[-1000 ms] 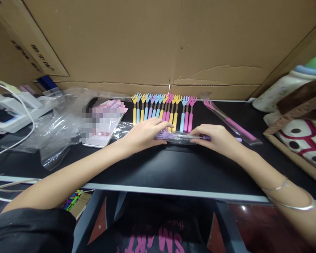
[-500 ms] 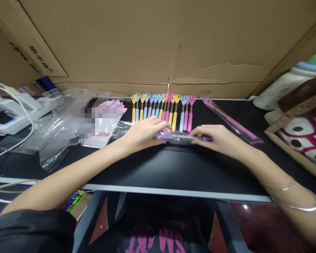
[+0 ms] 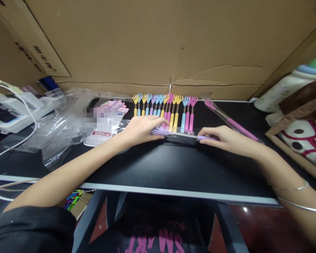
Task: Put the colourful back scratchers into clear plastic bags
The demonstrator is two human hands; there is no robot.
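A purple back scratcher [image 3: 184, 134] lies crosswise between my hands, its metal rod showing in the middle. My left hand [image 3: 144, 130] is closed around its claw end, where clear plastic film also shows. The fingers of my right hand [image 3: 217, 138] pinch the purple handle at the other end. Just behind stands a row of back scratchers [image 3: 176, 119] in yellow, blue, pink and purple, lying side by side with claws toward the cardboard. To the right, a pink back scratcher [image 3: 239, 128] rests in a clear sleeve.
Crumpled clear plastic bags [image 3: 60, 123] and a phone [image 3: 100, 133] lie at the left, near a white power strip [image 3: 21, 116] with cables. A cardboard wall [image 3: 147, 42] closes the back. At the right are a bottle [image 3: 281, 88] and a fabric bag [image 3: 302, 140].
My right hand has shifted slightly right along with the handle, and more of the rod and handle shows between my hands. My left hand stays at the claw end.
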